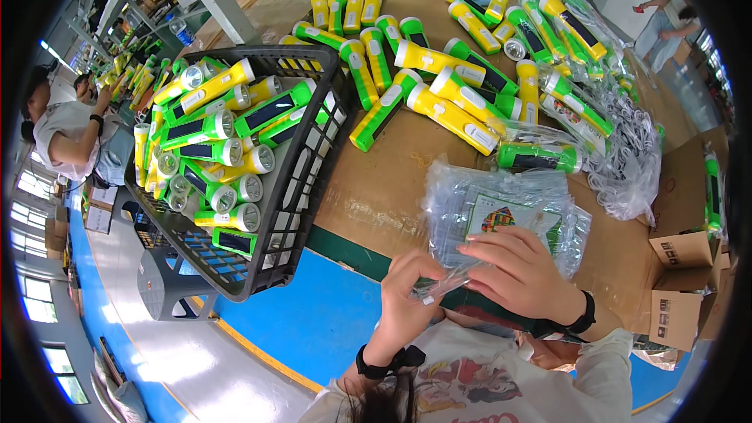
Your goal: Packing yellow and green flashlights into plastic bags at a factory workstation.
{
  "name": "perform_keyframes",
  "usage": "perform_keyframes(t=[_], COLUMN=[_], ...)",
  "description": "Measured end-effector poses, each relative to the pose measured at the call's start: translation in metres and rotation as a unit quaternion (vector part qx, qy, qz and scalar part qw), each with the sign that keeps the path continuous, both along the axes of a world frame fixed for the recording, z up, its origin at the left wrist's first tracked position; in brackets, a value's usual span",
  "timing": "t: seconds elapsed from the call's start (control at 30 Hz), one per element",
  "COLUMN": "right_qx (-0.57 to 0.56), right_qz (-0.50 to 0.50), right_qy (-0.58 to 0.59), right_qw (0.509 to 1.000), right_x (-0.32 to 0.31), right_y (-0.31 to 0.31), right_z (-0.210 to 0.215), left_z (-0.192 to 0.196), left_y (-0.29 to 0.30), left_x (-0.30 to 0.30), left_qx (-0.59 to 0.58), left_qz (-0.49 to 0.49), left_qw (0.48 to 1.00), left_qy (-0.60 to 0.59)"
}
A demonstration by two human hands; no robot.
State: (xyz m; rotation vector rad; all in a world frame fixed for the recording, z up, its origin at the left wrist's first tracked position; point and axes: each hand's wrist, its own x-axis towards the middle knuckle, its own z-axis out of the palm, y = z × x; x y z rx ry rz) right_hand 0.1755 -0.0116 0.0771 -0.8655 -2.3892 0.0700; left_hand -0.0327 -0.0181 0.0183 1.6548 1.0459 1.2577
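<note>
My left hand pinches one end of a folded clear plastic bag just in front of the table edge. The fingers of my right hand curl over the other end of the same bag. Beyond my hands lies a stack of clear plastic bags, partly covered by my right hand. A printed card with a colourful house-shaped picture shows among them. Behind the stack, a green flashlight lies inside a clear bag.
At left stands a black plastic basket piled with green and yellow flashlights. More flashlights cover the cardboard-topped table. Right of them lie a heap of white cables and an open cardboard box. Several people work farther off.
</note>
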Motion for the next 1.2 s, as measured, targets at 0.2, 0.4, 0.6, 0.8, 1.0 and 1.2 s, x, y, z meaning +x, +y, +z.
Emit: perform_keyframes(t=[0.2,0.4,0.6,0.8,1.0,1.2], right_qx=[-0.148,-0.206,-0.472,-0.361,-0.232,-0.101], right_qz=[0.009,0.090,0.192,-0.054,-0.248,-0.291], right_qy=[-0.030,-0.009,0.046,0.200,0.155,0.012], right_qw=[0.988,0.974,0.859,0.909,0.928,0.951], right_x=[0.014,0.013,0.027,0.044,0.063,0.047], right_y=[0.020,0.025,0.035,0.092,0.178,0.194], right_z=[-0.005,0.000,-0.012,-0.008,-0.037,-0.052], left_z=[0.006,-0.001,-0.015,-0.013,-0.009,-0.001], left_y=[-0.003,0.001,-0.014,-0.014,-0.013,-0.020], left_x=[-0.003,-0.018,-0.064,-0.072,-0.073,-0.074], left_qx=[0.023,-0.029,-0.236,-0.158,-0.121,-0.124], left_qz=[-0.116,-0.101,-0.125,-0.055,-0.143,-0.156], left_qw=[0.991,0.994,0.879,0.931,0.950,0.953], left_qy=[0.056,0.041,-0.396,-0.325,-0.248,-0.227])
